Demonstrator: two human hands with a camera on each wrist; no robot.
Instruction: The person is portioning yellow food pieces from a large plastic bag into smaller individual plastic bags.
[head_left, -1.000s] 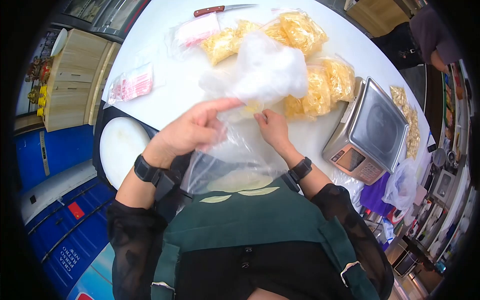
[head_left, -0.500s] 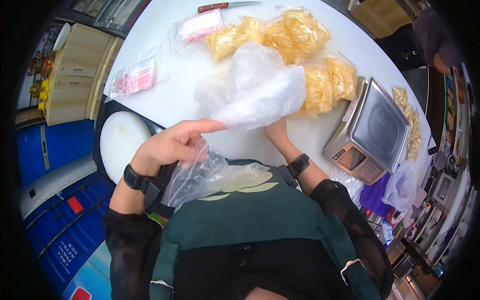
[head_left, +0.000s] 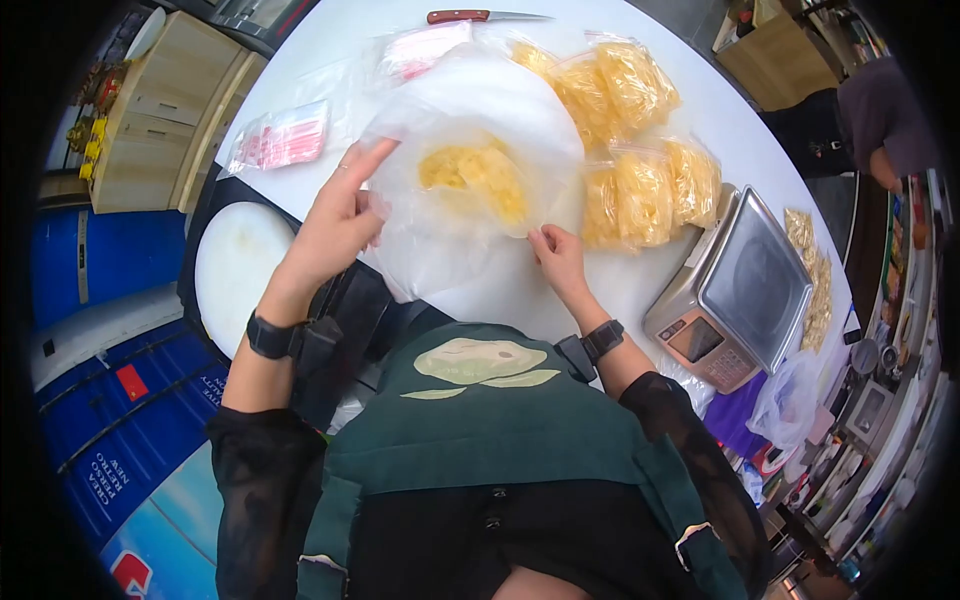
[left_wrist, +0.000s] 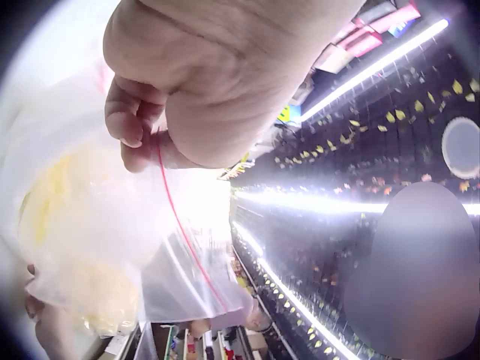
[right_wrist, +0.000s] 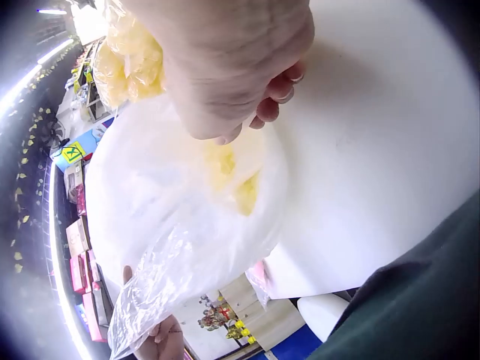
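Observation:
A thin white plastic bag (head_left: 535, 105) is spread open above the table, and yellow dried pieces (head_left: 478, 178) show inside it. My left hand (head_left: 338, 218) is at the bag's left side, its index finger stretched along the rim. Its other fingers curl and pinch a clear zip bag (left_wrist: 180, 289) with a red seal line, which hangs down from them in the left wrist view. At the lower right rim my right hand (head_left: 562, 262) pinches the white bag's edge between thumb and fingers. The right wrist view shows this right hand (right_wrist: 232, 67) close over the yellow pieces.
Several filled bags of yellow pieces (head_left: 643, 195) lie right of the white bag. Beyond them stands a digital scale (head_left: 757, 280). A knife (head_left: 470, 16) lies at the far edge. Packs of zip bags (head_left: 290, 137) lie at the left. A person (head_left: 880, 115) stands at the right.
The white bag has spread open, showing the yellow pieces inside. My left hand has moved up and away from me, and the clear zip bag has gone up from the apron with it.

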